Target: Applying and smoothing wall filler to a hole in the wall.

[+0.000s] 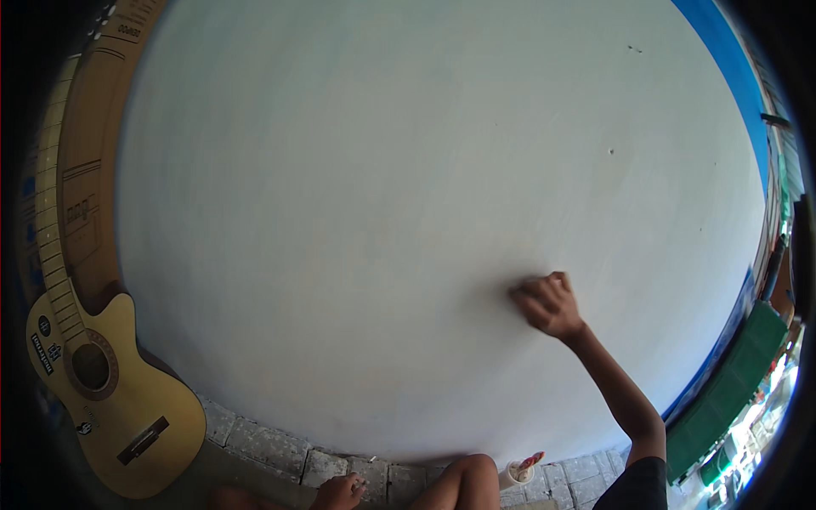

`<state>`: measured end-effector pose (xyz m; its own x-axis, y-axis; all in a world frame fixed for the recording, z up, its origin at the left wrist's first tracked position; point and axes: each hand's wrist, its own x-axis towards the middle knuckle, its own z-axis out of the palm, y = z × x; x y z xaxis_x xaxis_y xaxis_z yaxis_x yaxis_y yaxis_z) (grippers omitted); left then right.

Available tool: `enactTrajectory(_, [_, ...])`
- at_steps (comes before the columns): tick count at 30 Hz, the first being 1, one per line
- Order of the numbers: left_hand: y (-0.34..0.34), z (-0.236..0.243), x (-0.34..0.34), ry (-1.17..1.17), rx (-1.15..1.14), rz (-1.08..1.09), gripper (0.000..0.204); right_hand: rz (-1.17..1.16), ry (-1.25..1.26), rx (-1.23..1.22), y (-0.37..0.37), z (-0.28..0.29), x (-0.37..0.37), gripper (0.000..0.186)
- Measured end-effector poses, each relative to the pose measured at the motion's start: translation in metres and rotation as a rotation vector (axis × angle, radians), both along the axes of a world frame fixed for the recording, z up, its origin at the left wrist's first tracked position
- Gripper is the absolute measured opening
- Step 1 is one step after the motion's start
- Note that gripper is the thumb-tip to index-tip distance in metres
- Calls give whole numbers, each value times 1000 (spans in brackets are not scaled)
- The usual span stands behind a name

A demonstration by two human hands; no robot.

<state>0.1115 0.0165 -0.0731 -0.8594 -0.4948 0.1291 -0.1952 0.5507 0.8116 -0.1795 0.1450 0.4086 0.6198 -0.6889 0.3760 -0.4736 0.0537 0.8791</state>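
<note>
My right hand (548,306) is raised to the pale wall (357,212), a little right of the middle, at the end of an outstretched arm. Its fingers are curled in and slightly blurred; whatever they may grip is hidden, and a shadow falls on the wall beside them. Low down, my left hand (338,493) rests near my bent knee (463,484). Its fingers are closed, with something small and pale at their tips that I cannot make out. Right of the knee stands a whitish cup (517,476) with a red-patterned object (532,460) sticking out.
An acoustic guitar (140,399) leans at the left, in front of brown cardboard (89,178). Grey paving blocks (268,446) run along the wall's foot. A blue strip (727,64) edges the wall at the right, and a green panel (731,387) stands below it.
</note>
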Motion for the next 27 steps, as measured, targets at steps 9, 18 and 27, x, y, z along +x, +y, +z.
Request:
enactTrajectory(9, [-28, -38, -23, -62, -120, 102, 41, 30, -137, -277, -3, 20, -5, 21])
enactTrajectory(18, [-3, 9, -8, -281, 50, -9, 46, 27, -144, -688, -7, 63, 3, 23])
enactTrajectory(27, [-15, -21, -17, 11, -154, 21, 41, 78, 282, 180, -19, -23, 12, 15])
